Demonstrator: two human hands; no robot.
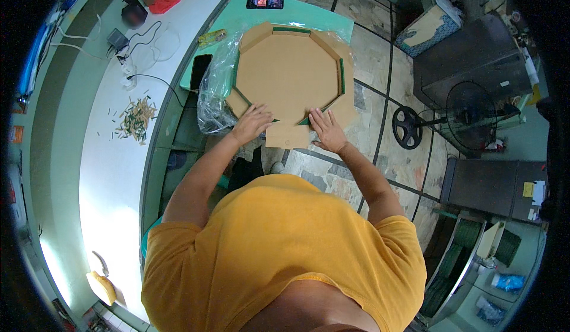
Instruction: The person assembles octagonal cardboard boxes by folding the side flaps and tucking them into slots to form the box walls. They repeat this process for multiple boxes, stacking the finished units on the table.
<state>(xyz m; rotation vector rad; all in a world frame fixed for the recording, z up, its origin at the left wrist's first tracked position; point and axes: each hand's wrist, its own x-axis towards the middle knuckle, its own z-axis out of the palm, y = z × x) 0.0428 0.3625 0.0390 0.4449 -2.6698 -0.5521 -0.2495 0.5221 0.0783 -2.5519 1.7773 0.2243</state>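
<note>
An octagonal brown cardboard box (288, 71), its inner walls edged in green, lies on a green table (297, 14) in front of me. Several flaps are folded up around its base, and a near flap (287, 136) lies flat toward me. My left hand (254, 123) rests on the near left corner, fingers stretched out over the cardboard. At the near right corner my right hand (326, 130) lies on the folded side, fingers extended. Neither hand wraps round anything. Clear plastic wrap (215, 103) is bunched under and beside the box's left side.
Two phones, a dark one (200, 72) and one with a lit screen (265, 3), lie on the green table. A long white counter (113, 172) at left holds small green and brown strips (136, 120), cables and a charger. A black fan (470, 116) stands at right.
</note>
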